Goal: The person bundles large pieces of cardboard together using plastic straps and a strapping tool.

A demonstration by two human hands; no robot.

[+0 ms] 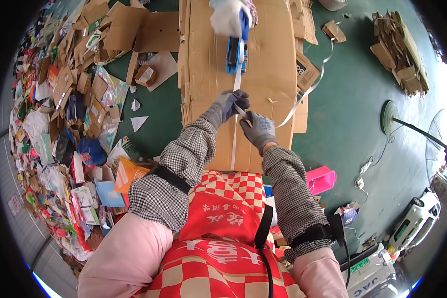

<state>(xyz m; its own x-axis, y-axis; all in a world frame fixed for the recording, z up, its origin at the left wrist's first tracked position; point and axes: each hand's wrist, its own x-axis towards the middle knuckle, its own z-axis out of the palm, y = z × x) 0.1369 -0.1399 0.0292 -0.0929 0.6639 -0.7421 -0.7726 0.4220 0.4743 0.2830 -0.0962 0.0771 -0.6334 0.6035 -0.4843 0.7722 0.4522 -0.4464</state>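
Observation:
A white packing strap (238, 82) runs down the middle of a large flat stack of cardboard (208, 64). My left hand (227, 105), in a grey glove, is closed on the strap near the centre of the stack. Just to its right, my right hand (260, 131), also gloved, pinches the strap end, and a loose length curves away to the right. Beyond my hands a blue strapping tool (237, 55) rests on the cardboard over the strap. A co-worker's white-gloved hand (227, 17) is at the tool's handle, somewhat blurred.
Mixed cardboard and plastic waste (59, 149) is heaped along the left. On the green floor at right are a tied cardboard bundle (402, 54), a pink plastic basket (321, 180) and a fan stand's round base (389, 117) with cables. Vehicles (416, 218) stand at lower right.

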